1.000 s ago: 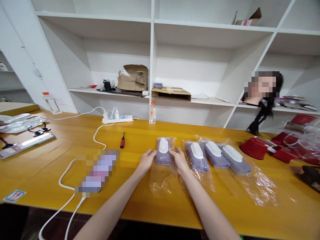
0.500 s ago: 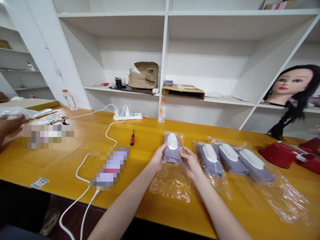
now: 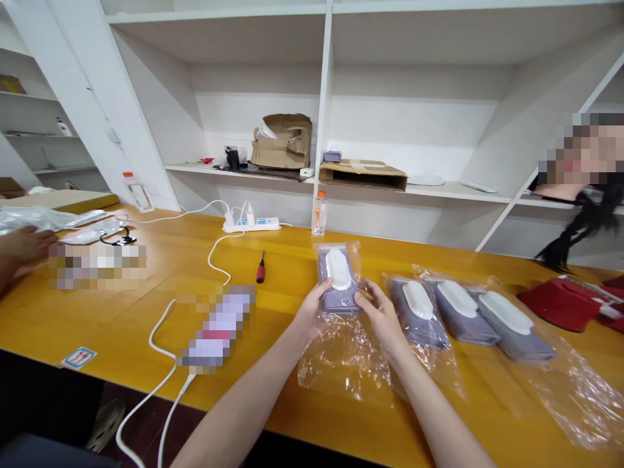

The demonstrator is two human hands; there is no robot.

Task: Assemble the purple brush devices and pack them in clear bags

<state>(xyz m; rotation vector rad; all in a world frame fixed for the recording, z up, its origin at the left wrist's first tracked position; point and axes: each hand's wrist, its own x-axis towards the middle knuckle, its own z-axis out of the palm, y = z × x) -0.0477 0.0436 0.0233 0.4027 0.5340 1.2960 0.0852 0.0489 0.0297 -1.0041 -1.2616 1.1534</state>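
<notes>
A purple-grey rectangular pack (image 3: pixel 340 300) with a white oval piece on its top face sits inside a clear plastic bag (image 3: pixel 346 357). My left hand (image 3: pixel 314 305) holds its left side, the thumb near the white oval. From the right, my right hand (image 3: pixel 380 309) grips the lower corner, thumb on the front. The bag's loose end spreads over the table towards me. To the right lie three similar bagged packs, a near one (image 3: pixel 419 328), a middle one (image 3: pixel 468 323) and a far-right one (image 3: pixel 521 341).
A red-handled screwdriver (image 3: pixel 260 270), a blurred-out phone-like item (image 3: pixel 219 331) on a white cable, and a power strip (image 3: pixel 253 225) lie left on the table (image 3: pixel 127 325). A bottle (image 3: pixel 319 214) stands behind. Red objects (image 3: pixel 558 302) are at right. Another person's hand (image 3: pixel 29 247) is far left.
The held pack now shows more of its top face, and its bag is spread wider below. My right thumb has come onto the pack's front. The view has shifted slightly.
</notes>
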